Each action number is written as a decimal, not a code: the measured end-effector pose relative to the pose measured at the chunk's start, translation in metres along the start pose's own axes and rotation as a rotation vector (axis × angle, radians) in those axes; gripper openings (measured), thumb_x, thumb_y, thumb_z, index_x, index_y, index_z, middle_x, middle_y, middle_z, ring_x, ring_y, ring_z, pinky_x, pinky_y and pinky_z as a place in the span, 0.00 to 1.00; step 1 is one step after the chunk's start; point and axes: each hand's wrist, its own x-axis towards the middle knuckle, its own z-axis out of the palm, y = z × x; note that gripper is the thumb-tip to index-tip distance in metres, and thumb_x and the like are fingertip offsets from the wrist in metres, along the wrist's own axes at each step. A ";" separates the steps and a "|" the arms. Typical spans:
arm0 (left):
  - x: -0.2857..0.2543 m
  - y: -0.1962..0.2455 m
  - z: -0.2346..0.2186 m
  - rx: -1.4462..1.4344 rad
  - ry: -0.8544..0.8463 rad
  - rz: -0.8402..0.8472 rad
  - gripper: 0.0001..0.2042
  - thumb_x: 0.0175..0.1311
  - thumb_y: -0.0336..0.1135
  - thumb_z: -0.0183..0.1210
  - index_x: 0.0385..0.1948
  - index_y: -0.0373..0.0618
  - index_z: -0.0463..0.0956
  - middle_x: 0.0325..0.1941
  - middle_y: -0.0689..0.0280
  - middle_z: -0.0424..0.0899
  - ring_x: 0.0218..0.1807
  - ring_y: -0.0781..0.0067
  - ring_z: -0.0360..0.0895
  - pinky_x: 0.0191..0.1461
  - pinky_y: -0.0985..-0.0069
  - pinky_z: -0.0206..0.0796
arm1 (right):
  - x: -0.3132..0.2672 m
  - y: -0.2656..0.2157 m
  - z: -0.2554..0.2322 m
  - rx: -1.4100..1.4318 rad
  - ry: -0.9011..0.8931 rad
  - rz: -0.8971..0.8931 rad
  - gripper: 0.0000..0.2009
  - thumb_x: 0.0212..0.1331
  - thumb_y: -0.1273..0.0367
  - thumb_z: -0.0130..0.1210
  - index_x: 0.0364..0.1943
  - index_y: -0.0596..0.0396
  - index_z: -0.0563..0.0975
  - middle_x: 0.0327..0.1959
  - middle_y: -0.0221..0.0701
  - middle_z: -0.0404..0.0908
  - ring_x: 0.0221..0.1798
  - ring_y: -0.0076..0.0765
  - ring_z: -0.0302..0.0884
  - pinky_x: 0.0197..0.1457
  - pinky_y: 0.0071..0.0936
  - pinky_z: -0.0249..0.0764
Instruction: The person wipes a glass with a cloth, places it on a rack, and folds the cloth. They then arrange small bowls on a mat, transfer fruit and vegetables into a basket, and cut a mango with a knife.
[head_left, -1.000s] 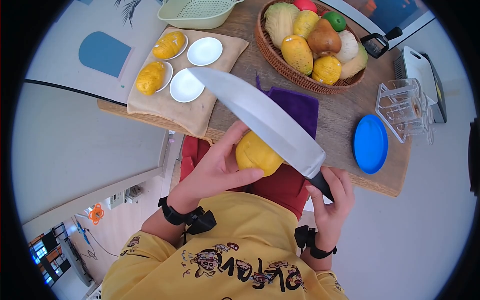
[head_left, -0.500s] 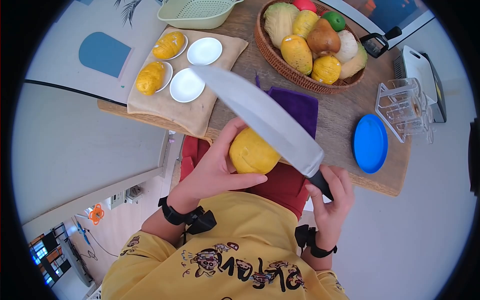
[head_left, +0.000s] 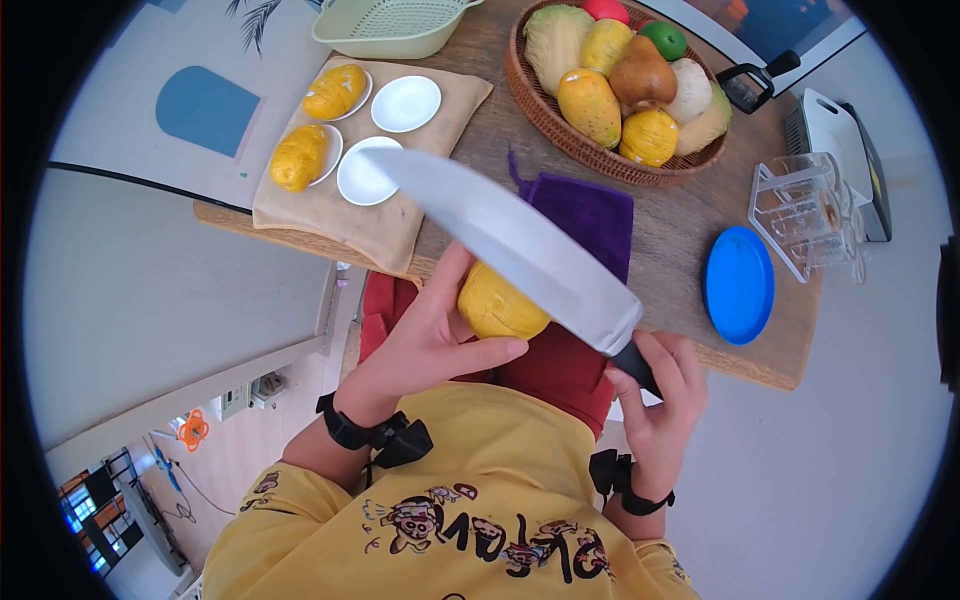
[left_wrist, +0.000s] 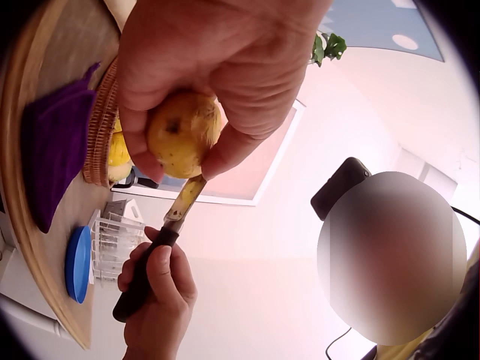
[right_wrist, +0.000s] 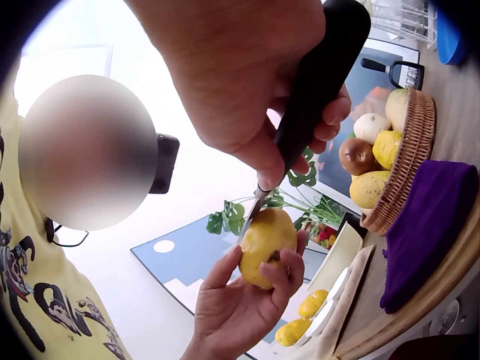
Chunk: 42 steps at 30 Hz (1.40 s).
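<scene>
The left hand (head_left: pixel 417 335) grips a round yellow fruit (head_left: pixel 497 305) between thumb and fingers, above the person's lap by the table edge. In the right hand (head_left: pixel 664 400) is the black handle of a large knife (head_left: pixel 540 262), whose wide blade lies across the fruit's upper side and points up and left. The right wrist view shows the blade against the skin of the fruit (right_wrist: pixel 267 244). In the left wrist view the fruit (left_wrist: pixel 182 135) has a dark spot and a rough patch, with the blade (left_wrist: pixel 184 201) at its lower edge.
On a beige cloth (head_left: pixel 376 232) stand white dishes (head_left: pixel 406 104), two with yellow pieces (head_left: pixel 298 158). A wicker basket (head_left: pixel 604 160) holds produce. A purple cloth (head_left: pixel 585 220), blue plate (head_left: pixel 740 286), glass mugs (head_left: pixel 808 208) and green colander (head_left: pixel 392 32) are also on the table.
The fruit has shifted a little to the left and turned in the left hand. The knife has moved slightly left with the right hand. Both grips remain.
</scene>
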 end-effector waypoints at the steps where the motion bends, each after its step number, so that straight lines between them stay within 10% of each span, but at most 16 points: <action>1: 0.002 0.002 -0.001 0.000 0.000 0.000 0.45 0.56 0.19 0.66 0.75 0.43 0.48 0.74 0.63 0.58 0.74 0.72 0.60 0.76 0.67 0.55 | 0.001 -0.002 0.000 -0.004 -0.026 -0.055 0.19 0.43 0.68 0.72 0.42 0.57 0.83 0.35 0.36 0.79 0.31 0.41 0.79 0.32 0.33 0.75; 6: 0.010 0.011 -0.002 0.512 -0.081 0.135 0.45 0.52 0.25 0.70 0.74 0.42 0.53 0.75 0.64 0.58 0.71 0.72 0.64 0.74 0.69 0.57 | -0.001 -0.010 -0.003 0.030 -0.158 -0.125 0.19 0.42 0.68 0.73 0.42 0.56 0.83 0.34 0.35 0.78 0.32 0.41 0.79 0.33 0.33 0.75; 11: 0.001 0.003 -0.001 0.084 0.065 -0.054 0.47 0.47 0.18 0.71 0.72 0.43 0.55 0.74 0.65 0.60 0.74 0.69 0.61 0.76 0.67 0.55 | 0.001 0.001 0.003 0.006 -0.003 -0.002 0.18 0.46 0.68 0.72 0.42 0.58 0.82 0.34 0.37 0.79 0.33 0.42 0.80 0.33 0.33 0.76; 20: 0.009 0.012 -0.002 0.435 -0.065 0.144 0.41 0.53 0.18 0.66 0.71 0.41 0.56 0.72 0.64 0.61 0.71 0.71 0.64 0.74 0.68 0.58 | -0.002 -0.007 -0.001 0.045 -0.143 -0.105 0.20 0.41 0.68 0.73 0.42 0.57 0.83 0.35 0.36 0.79 0.32 0.42 0.79 0.33 0.32 0.76; 31: 0.005 0.009 -0.004 0.196 -0.100 0.067 0.39 0.62 0.23 0.62 0.75 0.42 0.49 0.80 0.63 0.49 0.73 0.72 0.61 0.75 0.69 0.55 | 0.001 -0.005 -0.001 0.031 -0.095 -0.104 0.17 0.46 0.68 0.72 0.41 0.58 0.82 0.35 0.37 0.79 0.32 0.42 0.80 0.33 0.32 0.75; 42: -0.001 0.003 -0.002 0.119 -0.002 -0.035 0.38 0.63 0.20 0.61 0.74 0.41 0.50 0.73 0.62 0.61 0.73 0.73 0.62 0.74 0.70 0.57 | 0.000 0.003 0.002 0.026 -0.007 0.013 0.18 0.45 0.67 0.72 0.41 0.59 0.82 0.36 0.37 0.80 0.31 0.40 0.79 0.32 0.31 0.75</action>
